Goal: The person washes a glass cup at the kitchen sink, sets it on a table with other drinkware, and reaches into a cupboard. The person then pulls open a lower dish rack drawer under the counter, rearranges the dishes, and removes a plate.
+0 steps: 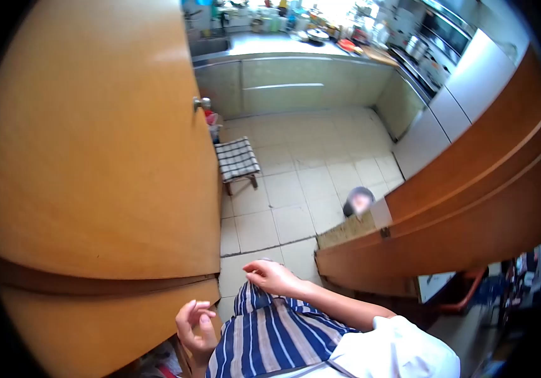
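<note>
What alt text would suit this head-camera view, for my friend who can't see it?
A person's loosely curled left hand and right hand are near a blue garment with pale stripes, beside an open orange-brown wooden door. Beyond, a dark-and-white check-topped stool stands on a pale tiled kitchen floor.

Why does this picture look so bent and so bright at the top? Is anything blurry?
Head view: black rounded edges, and the wooden door frame bows, likely a very wide lens; head view: the top is washed out, with glare on the countertop; head view: the dark bin holds a blurred pinkish patch, but the left hand and right hand look fairly clear.
</note>
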A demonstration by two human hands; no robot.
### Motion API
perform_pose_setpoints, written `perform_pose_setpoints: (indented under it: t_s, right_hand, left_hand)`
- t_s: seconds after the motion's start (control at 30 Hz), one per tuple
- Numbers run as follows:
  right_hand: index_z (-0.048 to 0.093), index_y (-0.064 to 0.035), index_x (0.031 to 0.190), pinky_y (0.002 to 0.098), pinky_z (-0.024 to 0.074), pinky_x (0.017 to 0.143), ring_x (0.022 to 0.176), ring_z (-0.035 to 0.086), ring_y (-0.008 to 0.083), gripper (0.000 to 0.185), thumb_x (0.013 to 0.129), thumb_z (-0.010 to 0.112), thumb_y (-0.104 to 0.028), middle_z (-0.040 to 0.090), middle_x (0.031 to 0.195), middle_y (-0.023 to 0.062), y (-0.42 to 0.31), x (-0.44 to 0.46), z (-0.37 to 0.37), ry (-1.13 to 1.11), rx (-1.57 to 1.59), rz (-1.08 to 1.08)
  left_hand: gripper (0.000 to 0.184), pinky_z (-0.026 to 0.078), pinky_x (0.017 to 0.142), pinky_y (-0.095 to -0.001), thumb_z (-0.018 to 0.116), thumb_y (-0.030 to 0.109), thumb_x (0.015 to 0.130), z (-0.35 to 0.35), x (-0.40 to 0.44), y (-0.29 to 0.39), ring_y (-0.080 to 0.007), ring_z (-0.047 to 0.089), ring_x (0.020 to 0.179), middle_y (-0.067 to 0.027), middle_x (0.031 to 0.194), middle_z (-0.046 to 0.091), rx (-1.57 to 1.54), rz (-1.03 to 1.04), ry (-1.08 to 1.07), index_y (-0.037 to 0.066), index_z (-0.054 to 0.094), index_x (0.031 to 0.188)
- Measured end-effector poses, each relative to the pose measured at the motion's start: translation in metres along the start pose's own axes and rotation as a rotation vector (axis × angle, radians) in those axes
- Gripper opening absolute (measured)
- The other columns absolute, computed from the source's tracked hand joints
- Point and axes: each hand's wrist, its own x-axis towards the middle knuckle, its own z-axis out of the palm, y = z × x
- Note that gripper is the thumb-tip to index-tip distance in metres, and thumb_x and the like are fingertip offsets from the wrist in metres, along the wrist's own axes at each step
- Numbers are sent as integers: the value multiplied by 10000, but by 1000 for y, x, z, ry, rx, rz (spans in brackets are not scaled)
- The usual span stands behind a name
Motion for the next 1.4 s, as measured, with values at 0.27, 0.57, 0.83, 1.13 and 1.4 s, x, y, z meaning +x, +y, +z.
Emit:
perform_pose_setpoints:
  t_s: [0.27,0.57,0.83,1.13,1.4]
  right_hand:
    - [624,-29,1084,334,497,794,887,649,235,301,911,529,-255,672,965,150,57,-63,-47,412,201,225]
    - [643,-21,966,348,495,750,836,636,259,282,902,564,-285,649,920,148,65,-50,-144,497,219,83]
    - [573,23,685,263,449,650,771,585,128,289,853,675,-189,655,952,95,103,-67,-219,831,247,55]
    - [565,22,676,246,484,718,836,600,121,242,849,659,-118,645,1065,130,134,-46,-236,946,383,143]
    - [443,-26,1351,342,468,934,1160,530,273,558,841,651,-115,226,1498,234,130,45,-314,1215,260,22]
  left_hand:
    - [301,501,640,-276,521,-9,847,59,78,14,-170,604,702,-139,945,627,69,248,-383,-2,522,1148]
    - [322,477,664,-264,533,-12,843,178,119,22,-147,587,732,-111,973,629,173,142,-460,-1,545,1165]
    - [255,520,644,-288,589,29,833,269,152,35,-168,635,721,-96,974,637,201,194,-542,50,592,1087]
    - [102,504,657,-337,691,102,776,324,208,17,-236,633,811,-90,991,626,317,310,-735,49,612,738]
    - [490,472,867,-363,501,-94,724,376,315,-11,-289,574,1042,-163,1238,528,247,429,-834,95,628,1158]
